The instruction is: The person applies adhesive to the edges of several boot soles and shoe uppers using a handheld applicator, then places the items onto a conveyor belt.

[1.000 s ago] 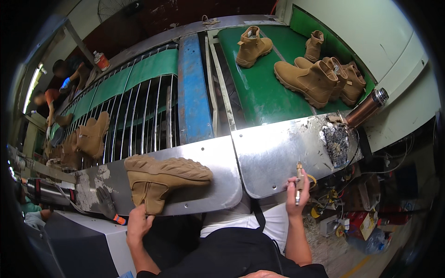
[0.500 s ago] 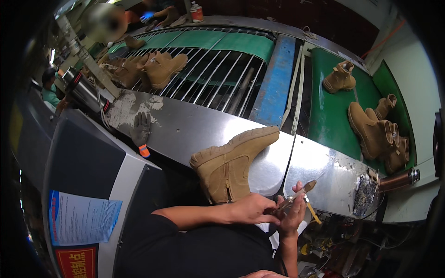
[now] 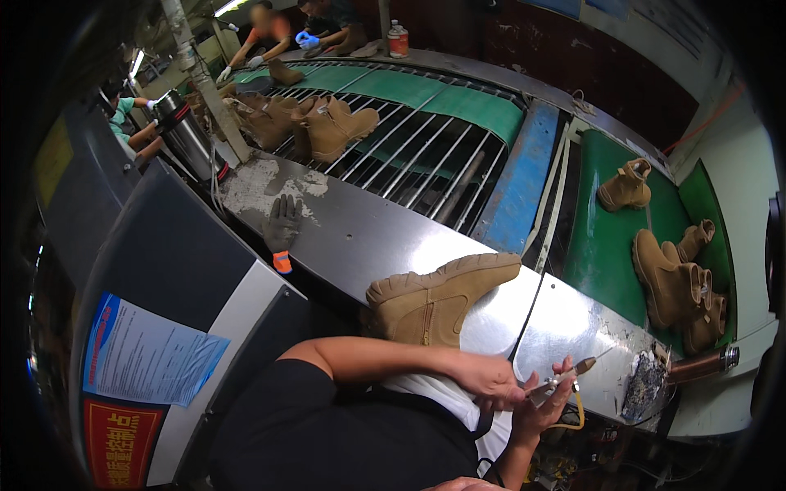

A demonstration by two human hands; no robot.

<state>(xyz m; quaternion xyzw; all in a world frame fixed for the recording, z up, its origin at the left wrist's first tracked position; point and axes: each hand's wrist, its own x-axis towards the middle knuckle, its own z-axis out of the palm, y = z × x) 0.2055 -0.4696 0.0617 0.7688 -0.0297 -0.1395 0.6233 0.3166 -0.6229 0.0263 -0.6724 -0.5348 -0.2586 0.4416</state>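
Note:
A slim metal hand tool (image 3: 584,365) with a brown cone-shaped end, a thin needle-like tip and a yellow hose is between my hands. My right hand (image 3: 542,409) is closed around its body, the tip pointing up and to the right. At its rear end my left hand (image 3: 489,378) is closed, with the fingers pinched on it; what they grip exactly is partly hidden. Beyond my left forearm a tan boot (image 3: 442,303) lies on its side on the metal table edge (image 3: 393,237), its sole facing away from me. My forearm covers the lower part of its shaft.
Several tan boots (image 3: 667,278) stand on a green belt (image 3: 604,229) at right; others (image 3: 332,131) stand on the roller rack at left. A grey glove (image 3: 282,225) lies on the metal edge. A copper-coloured bottle (image 3: 704,364) lies at right. Co-workers (image 3: 266,37) are at the far side.
My view has turned, so the scene sits farther right and lower. Both hands have moved right with the tool, away from the boot. A thin needle-like tip now shows.

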